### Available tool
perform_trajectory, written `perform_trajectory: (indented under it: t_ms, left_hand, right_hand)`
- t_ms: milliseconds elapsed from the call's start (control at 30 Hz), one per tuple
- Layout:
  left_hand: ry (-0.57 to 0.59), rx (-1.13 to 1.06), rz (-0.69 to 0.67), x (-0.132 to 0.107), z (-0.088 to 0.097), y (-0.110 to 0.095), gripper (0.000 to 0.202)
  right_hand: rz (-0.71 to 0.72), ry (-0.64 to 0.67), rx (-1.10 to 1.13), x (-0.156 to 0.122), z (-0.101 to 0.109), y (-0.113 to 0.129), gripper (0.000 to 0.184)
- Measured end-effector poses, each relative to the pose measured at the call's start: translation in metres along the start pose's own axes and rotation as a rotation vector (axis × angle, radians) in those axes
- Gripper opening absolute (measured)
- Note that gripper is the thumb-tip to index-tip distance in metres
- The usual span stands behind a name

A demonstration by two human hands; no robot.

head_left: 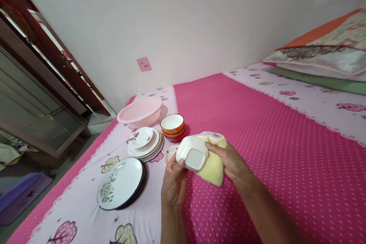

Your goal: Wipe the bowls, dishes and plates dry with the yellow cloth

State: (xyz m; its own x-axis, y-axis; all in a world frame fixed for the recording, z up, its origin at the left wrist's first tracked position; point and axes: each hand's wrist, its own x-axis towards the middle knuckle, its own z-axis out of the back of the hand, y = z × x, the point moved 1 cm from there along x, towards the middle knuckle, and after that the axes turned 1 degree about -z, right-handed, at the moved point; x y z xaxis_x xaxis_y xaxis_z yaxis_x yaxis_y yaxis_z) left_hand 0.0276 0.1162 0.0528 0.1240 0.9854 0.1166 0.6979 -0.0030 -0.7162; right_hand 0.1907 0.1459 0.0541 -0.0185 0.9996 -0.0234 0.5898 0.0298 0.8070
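Observation:
A small white dish (195, 159), turned so that its squarish underside faces me, is held up over the bed. My left hand (175, 183) grips its left edge, thumb on the near side. My right hand (228, 159) is closed around a fluffy yellow cloth (214, 169) and presses it against the dish's right side. Part of the cloth lies behind the dish. Another small dish with red dots (169, 154) rests on the bed just behind my left hand, partly hidden by it and by the held dish.
Left of my hands stand dark-rimmed large plates (121, 183), a stack of smaller plates (143, 140), orange bowls (172, 123) and a pink basin (140, 111). All sit on a pink-and-white bedspread (257, 122). Pillows (323, 53) lie at the far right, and a purple box (24, 196) is on the floor.

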Motion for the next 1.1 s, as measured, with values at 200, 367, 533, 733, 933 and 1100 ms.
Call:
perform_trajectory:
  t_ms: [200,367,533,733,933,1100]
  left_hand:
    - [-0.065,-0.013,0.004,0.001,0.005,0.003,0.039]
    - [-0.111,-0.049,-0.027,0.003,0.008,0.003,0.041]
    - [-0.188,-0.064,-0.098,0.007,0.012,0.002,0.046]
    - [-0.137,-0.023,-0.067,0.004,0.012,0.008,0.038]
    - [-0.125,0.100,-0.123,-0.001,0.014,0.007,0.035]
    - [-0.026,0.156,-0.051,-0.001,0.001,0.009,0.031]
  right_hand:
    - [-0.110,-0.125,0.108,0.008,0.009,-0.020,0.050]
    - [0.022,-0.460,0.130,0.014,0.026,-0.008,0.042]
    - [0.323,-0.459,-0.181,-0.001,0.010,0.019,0.049]
    - [0.646,0.231,-0.921,-0.040,-0.049,0.015,0.062]
    - [0.744,0.450,-1.335,-0.043,-0.054,0.007,0.062]
    - [0.851,0.331,-1.201,-0.030,-0.041,0.015,0.047]
